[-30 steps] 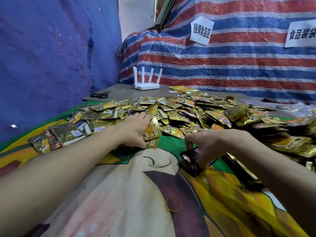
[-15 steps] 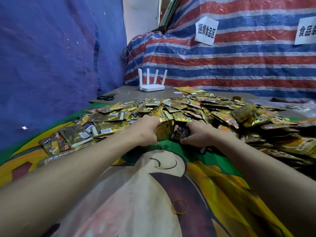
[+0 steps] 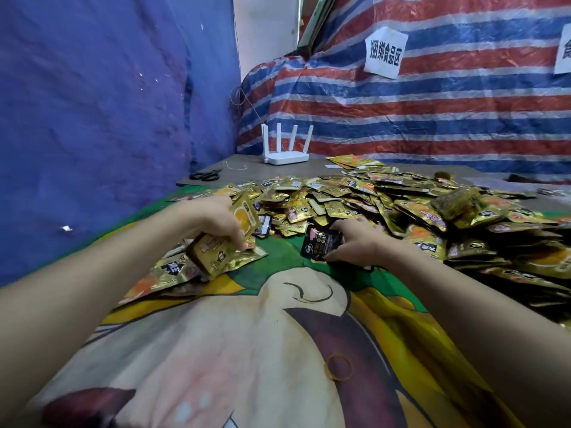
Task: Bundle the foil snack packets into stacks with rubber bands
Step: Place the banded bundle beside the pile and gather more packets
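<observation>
A wide heap of gold foil snack packets (image 3: 386, 202) covers the far half of the cartoon-print cloth (image 3: 247, 335). My left hand (image 3: 216, 220) grips a few gold packets (image 3: 222, 251), lifted and fanned at the heap's near left edge. My right hand (image 3: 358, 239) pinches a small stack of black packets (image 3: 321, 244) just above the cloth, to the right of my left hand. A yellow rubber band (image 3: 339, 366) lies loose on the cloth, nearer to me.
A white router (image 3: 285, 149) with several antennas stands at the back of the grey tabletop, with black scissors (image 3: 205, 175) to its left. Blue tarp hangs on the left, striped tarp with paper signs (image 3: 384, 52) behind. More gold packets (image 3: 167, 273) lie under my left forearm.
My two hands, close together at the heap's edge half a second ago, have drawn apart. The left has lifted gold packets off the pile; the right has pulled the black stack back toward me.
</observation>
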The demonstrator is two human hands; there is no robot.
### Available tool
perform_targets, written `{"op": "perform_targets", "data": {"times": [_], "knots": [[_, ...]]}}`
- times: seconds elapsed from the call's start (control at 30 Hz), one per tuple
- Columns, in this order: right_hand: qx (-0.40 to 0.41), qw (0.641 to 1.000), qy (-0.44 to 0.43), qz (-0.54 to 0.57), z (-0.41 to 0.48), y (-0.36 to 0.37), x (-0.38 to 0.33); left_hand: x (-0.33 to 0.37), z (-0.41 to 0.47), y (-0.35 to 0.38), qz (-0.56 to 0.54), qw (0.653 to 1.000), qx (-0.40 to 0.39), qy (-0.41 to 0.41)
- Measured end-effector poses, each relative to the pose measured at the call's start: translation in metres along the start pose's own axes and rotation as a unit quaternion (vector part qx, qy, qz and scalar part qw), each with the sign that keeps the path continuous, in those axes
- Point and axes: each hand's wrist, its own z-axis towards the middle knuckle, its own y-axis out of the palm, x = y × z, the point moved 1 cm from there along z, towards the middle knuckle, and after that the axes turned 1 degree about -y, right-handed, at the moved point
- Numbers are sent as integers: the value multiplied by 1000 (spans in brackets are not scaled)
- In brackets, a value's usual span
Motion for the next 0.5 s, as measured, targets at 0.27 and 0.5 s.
{"op": "perform_targets", "data": {"times": [0.27, 0.5], "knots": [[55, 997, -44, -16, -24, -16, -8, -18, 0, 21, 82, 996, -46, -3], [133, 972, -118, 150, -58, -11, -16, -11, -2, 28, 122, 992, -45, -2]]}}
